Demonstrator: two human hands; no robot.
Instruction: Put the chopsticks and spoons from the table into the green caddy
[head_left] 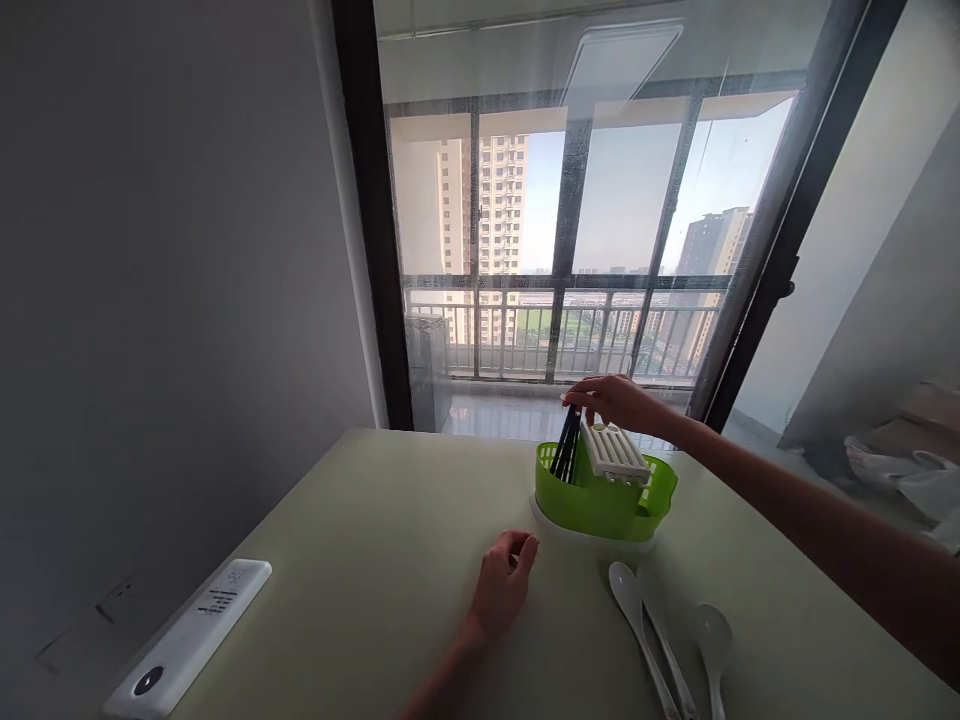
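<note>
A green utensil caddy (pixel 592 508) with a white base stands toward the far right part of the table. Several black chopsticks (pixel 566 450) lean in its left compartment, and my right hand (pixel 611 400) pinches their top ends from above. A white slatted rack (pixel 619 452) sits tilted on top of the caddy, under my right wrist. My left hand (pixel 504 580) rests on the table in front of the caddy, its fingers curled into a loose fist with nothing seen inside.
White spoons (pixel 628 592) lie near the front right, one apart from the others (pixel 714 635). A long white device with a dark round button (pixel 191 635) lies along the table's left edge. Beyond the pale table (pixel 375 540) is a dark-framed glass door; white bags (pixel 892 475) are at right.
</note>
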